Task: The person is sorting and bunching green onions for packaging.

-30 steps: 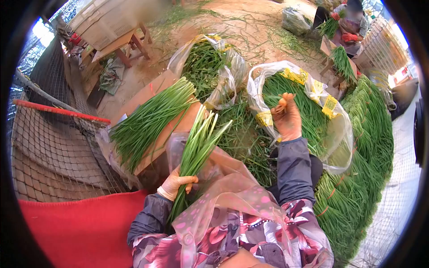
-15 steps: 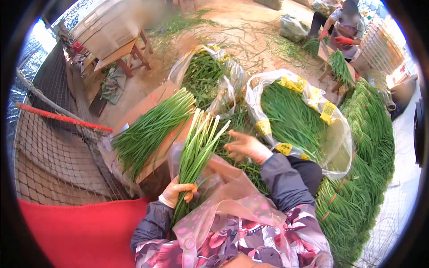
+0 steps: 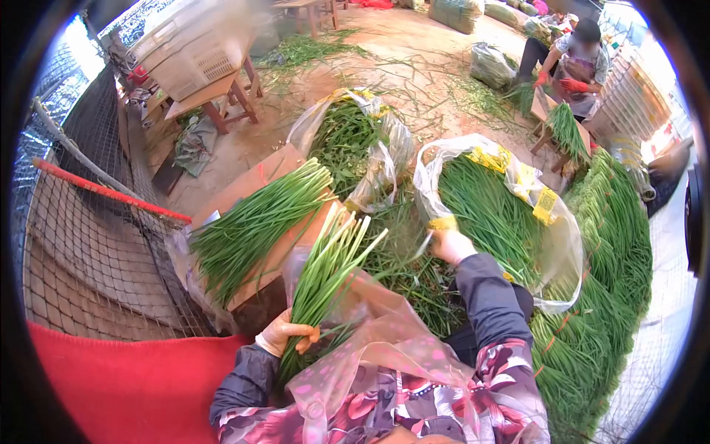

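My left hand (image 3: 288, 333) is closed around a bunch of garlic chives (image 3: 325, 266), pale stem ends pointing up and away from me. My right hand (image 3: 451, 244) is at the near left rim of a clear plastic bag (image 3: 566, 259) with yellow tape, fingers drawn together. A thin pale streak shows by its fingertips; I cannot tell what it is. Loose chives (image 3: 481, 200) fill this bag. Left of centre, a bigger pile of chives (image 3: 259, 222) lies across a wooden board (image 3: 277, 163). Leafy scraps (image 3: 414, 277) lie below my right hand.
A second plastic bag (image 3: 399, 148) holds green trimmings. Bundled chives (image 3: 606, 296) are stacked along the right. Netting (image 3: 96, 259) and a red cloth (image 3: 140, 370) are at left. A crate (image 3: 192, 59) stands on a stool behind. A person (image 3: 577, 66) in red gloves works at far right.
My right hand has moved from beside the bunch's stems to the right, to the bag's rim, its spread fingers drawing together. My left hand still holds the chives. The view has shifted slightly.
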{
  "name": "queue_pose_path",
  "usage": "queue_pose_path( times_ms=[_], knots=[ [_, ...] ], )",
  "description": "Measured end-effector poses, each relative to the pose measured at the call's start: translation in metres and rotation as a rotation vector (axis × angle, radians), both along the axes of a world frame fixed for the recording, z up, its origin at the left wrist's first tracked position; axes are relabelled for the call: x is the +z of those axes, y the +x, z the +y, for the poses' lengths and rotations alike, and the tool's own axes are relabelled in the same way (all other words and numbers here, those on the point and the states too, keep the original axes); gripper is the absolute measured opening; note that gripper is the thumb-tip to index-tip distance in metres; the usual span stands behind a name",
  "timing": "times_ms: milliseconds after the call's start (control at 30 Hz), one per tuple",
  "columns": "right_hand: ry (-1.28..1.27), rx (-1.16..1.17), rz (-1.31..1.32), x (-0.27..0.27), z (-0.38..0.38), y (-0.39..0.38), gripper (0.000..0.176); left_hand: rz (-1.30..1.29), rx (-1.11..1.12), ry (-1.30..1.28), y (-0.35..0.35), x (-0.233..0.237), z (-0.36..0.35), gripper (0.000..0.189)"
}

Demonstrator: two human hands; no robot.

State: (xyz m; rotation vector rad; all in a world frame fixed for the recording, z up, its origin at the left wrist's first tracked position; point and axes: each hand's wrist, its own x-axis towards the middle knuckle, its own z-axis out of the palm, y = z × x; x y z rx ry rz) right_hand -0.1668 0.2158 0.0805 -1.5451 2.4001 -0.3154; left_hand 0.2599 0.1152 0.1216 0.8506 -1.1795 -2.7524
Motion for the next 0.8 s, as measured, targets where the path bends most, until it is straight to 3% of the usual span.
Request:
queue_pose_path(
  times_ms=[33, 100, 167, 233, 267, 300, 367, 400, 433, 500, 633, 667, 700, 800],
  knots=[
    [-0.042, -0.097, -0.070, 0.024, -0.010, 0.006, 0.055, 0.007, -0.008, 0.008, -0.002, 0.001, 0.000, 0.021],
    [-0.407, -0.093, -0.786, 0.072, -0.025, 0.037, 0.067, -0.037, -0.065, -0.013, -0.007, 0.002, 0.001, 0.020],
    [-0.389, 0.233, -0.963, 0.079, -0.043, 0.050, 0.070, -0.087, -0.081, -0.025, -0.016, 0.013, 0.002, 0.022],
    [-0.047, 0.445, -0.781, 0.100, -0.057, 0.067, 0.068, -0.099, -0.140, 0.008, -0.023, 0.021, 0.003, 0.026],
    [-0.088, 0.467, -0.886, 0.084, -0.061, 0.071, 0.052, -0.108, -0.172, 0.022, -0.023, 0.017, 0.003, 0.030],
    [-0.082, 0.462, -0.886, 0.076, -0.061, 0.071, 0.052, -0.106, -0.174, 0.029, -0.022, 0.014, 0.004, 0.030],
    [-0.024, 0.333, -1.005, 0.065, -0.062, 0.071, 0.032, -0.074, -0.167, 0.086, -0.021, 0.011, 0.005, 0.033],
    [-0.125, 0.262, -0.971, 0.059, -0.059, 0.075, 0.020, -0.059, -0.150, 0.073, -0.021, 0.010, 0.007, 0.038],
    [-0.121, 0.259, -0.977, 0.055, -0.058, 0.078, 0.020, -0.063, -0.150, 0.079, -0.023, 0.010, 0.009, 0.038],
    [-0.265, -0.064, -1.236, 0.044, -0.057, 0.083, 0.019, -0.042, -0.098, 0.062, -0.033, 0.017, 0.012, 0.044],
    [-0.334, -0.301, -1.285, -0.007, -0.061, 0.082, 0.022, -0.020, -0.055, 0.124, -0.036, 0.001, 0.012, 0.045],
    [-0.354, -0.301, -1.271, -0.017, -0.061, 0.077, 0.022, -0.003, -0.020, 0.161, -0.035, -0.008, 0.014, 0.044],
    [-0.353, -0.411, -1.001, -0.022, -0.060, 0.071, 0.023, -0.004, -0.015, 0.162, -0.032, -0.004, 0.016, 0.044],
    [-0.748, -0.708, -0.960, -0.031, -0.035, -0.017, 0.030, -0.128, -0.158, 0.007, -0.022, 0.010, 0.014, 0.044]
  ],
)
